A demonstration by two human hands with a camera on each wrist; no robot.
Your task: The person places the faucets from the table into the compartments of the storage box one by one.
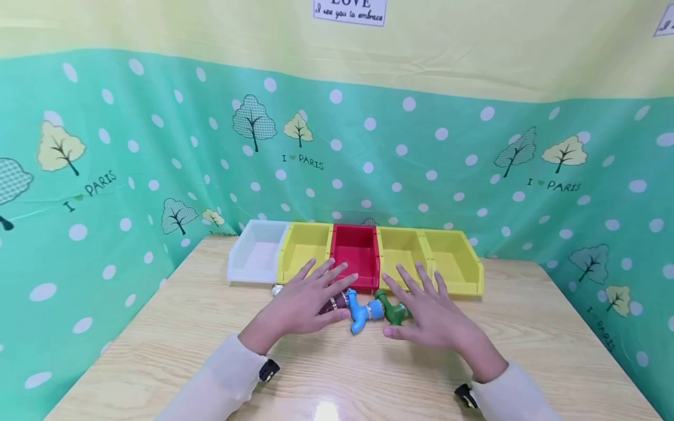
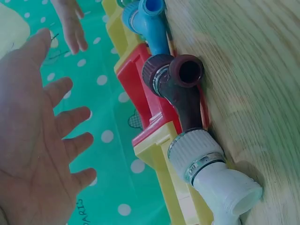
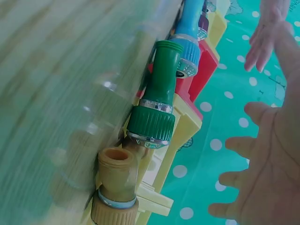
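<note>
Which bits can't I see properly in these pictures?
Head view: the left hand hides most of the white tap.
Head view: the tan tap doesn't show, probably behind the right hand.
Left wrist view: the top edge cuts off most of the green tap.
</note>
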